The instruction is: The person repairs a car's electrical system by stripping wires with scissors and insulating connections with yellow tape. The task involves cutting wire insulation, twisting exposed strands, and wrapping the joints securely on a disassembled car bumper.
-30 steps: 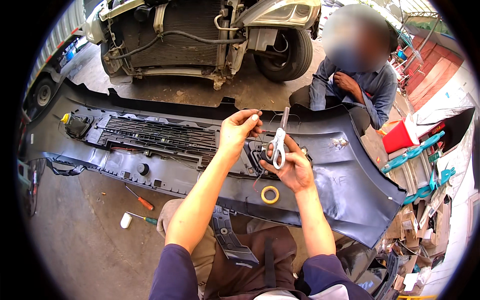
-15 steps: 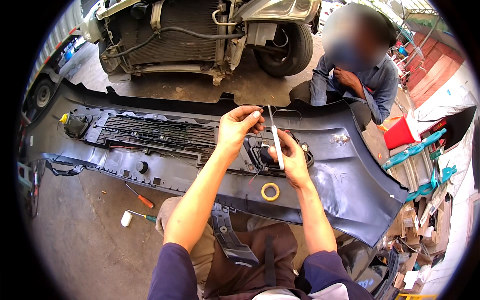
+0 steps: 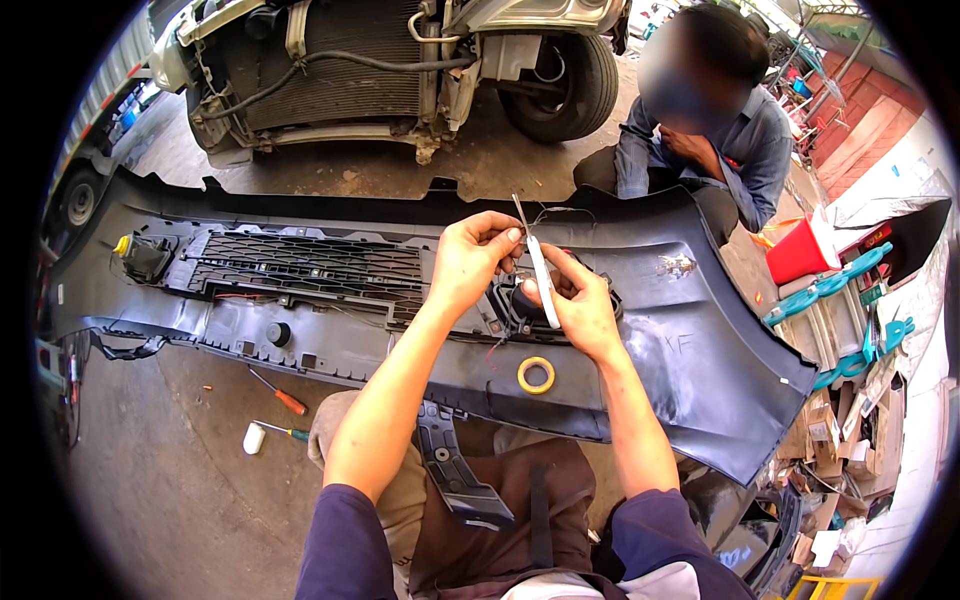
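Observation:
My left hand [image 3: 468, 264] is pinched closed over the bumper, with a thin wire [image 3: 566, 209] at its fingertips. In my right hand [image 3: 585, 312] is a white-handled utility knife [image 3: 543, 285], its narrow blade pointing up and away beside the left fingertips. Beneath both hands lies a large black car bumper [image 3: 680, 340], inner side up, with a mesh grille [image 3: 310, 262] along its middle. My right hand partly hides a lamp unit in the bumper. A roll of yellow tape [image 3: 536, 388] rests on the bumper, nearer me than the knife.
A bumper-less vehicle [image 3: 350, 95] stands beyond. Another person [image 3: 700, 130] crouches at the far right, beside a red bucket [image 3: 800, 252]. Two screwdrivers, one orange-handled [image 3: 290, 402], lie on the floor at left. A black plastic bracket [image 3: 455, 465] is near my lap; cardboard scraps [image 3: 835, 440] lie right.
The whole view has shifted slightly. The knife now leans further left, its blade tip close above my left fingertips. My left hand keeps its pinch.

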`<act>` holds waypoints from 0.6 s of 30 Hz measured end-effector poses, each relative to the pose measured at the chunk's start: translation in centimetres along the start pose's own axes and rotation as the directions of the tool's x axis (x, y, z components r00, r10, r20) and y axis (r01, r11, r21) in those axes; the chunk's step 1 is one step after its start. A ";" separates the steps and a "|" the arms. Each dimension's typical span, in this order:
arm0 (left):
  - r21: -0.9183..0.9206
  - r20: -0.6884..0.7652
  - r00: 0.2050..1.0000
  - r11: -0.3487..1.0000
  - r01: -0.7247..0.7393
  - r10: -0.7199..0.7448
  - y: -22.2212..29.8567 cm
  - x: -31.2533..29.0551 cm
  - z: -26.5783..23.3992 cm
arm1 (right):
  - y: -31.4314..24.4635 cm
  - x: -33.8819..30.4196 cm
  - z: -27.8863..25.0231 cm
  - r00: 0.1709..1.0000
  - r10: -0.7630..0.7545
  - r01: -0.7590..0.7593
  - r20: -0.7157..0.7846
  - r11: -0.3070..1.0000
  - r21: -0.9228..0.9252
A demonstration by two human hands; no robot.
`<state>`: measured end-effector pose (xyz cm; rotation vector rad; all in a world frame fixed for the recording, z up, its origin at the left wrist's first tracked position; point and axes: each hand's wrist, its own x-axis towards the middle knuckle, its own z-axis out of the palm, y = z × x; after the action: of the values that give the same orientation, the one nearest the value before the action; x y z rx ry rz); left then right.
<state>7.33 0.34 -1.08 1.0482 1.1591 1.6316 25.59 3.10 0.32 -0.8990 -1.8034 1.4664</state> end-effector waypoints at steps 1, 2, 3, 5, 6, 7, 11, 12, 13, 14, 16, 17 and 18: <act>0.006 -0.001 1.000 1.000 0.012 -0.012 0.0 0.0 0.0 | -0.1 0.0 -0.2 1.000 0.000 0.000 0.000 0.999 -0.053; 0.013 -0.002 1.000 1.000 0.025 -0.025 -0.1 0.1 -0.1 | -0.1 0.1 -0.4 1.000 -0.001 0.001 0.000 0.994 -0.105; 0.020 -0.002 0.999 0.999 0.036 -0.036 -0.1 0.2 -0.1 | -0.2 0.2 -0.6 1.000 -0.002 0.002 -0.001 0.988 -0.157; -0.023 -0.003 0.999 0.999 0.045 -0.045 -0.1 0.2 -0.3 | 0.0 0.6 -0.4 1.000 -0.031 0.030 -0.005 0.989 -0.148; -0.045 -0.007 0.999 0.998 0.048 -0.048 -0.1 0.2 -0.4 | -0.1 0.8 -0.2 0.999 -0.045 0.044 -0.004 0.989 -0.144; -0.071 -0.015 0.999 0.996 0.048 -0.049 -0.2 0.2 -0.6 | -0.4 0.9 -0.1 0.999 -0.037 0.039 0.014 0.988 -0.147; -0.245 -0.065 0.996 0.969 0.036 -0.053 -1.6 0.7 -1.3 | -0.5 2.6 0.2 0.991 -0.110 0.122 0.074 0.976 -0.182; -0.302 -0.085 0.995 0.953 0.028 -0.057 -1.8 0.8 -1.5 | -0.6 3.3 0.5 0.984 -0.153 0.168 0.089 0.967 -0.193; -0.329 -0.105 0.992 0.944 0.028 -0.066 -2.0 0.8 -1.8 | -1.0 3.8 0.5 0.983 -0.136 0.165 0.125 0.953 -0.255; -0.356 -0.125 0.989 0.934 0.027 -0.076 -2.2 0.8 -2.1 | -1.5 4.3 0.4 0.980 -0.118 0.164 0.160 0.934 -0.317; -0.410 -0.157 0.983 0.912 0.021 -0.093 -2.6 0.8 -2.6 | -1.7 5.5 0.4 0.968 -0.122 0.198 0.220 0.908 -0.370; -0.425 -0.171 0.980 0.905 0.018 -0.100 -2.8 0.9 -2.8 | -1.3 6.2 0.6 0.959 -0.149 0.224 0.240 0.917 -0.330; -0.442 -0.190 0.976 0.897 0.013 -0.108 -2.8 0.9 -3.0 | -1.6 6.7 1.2 0.949 -0.173 0.250 0.265 0.924 -0.289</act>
<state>4.71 1.01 -4.25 0.5532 0.8793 1.8731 20.69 7.77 2.09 -0.6698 -2.2847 1.2017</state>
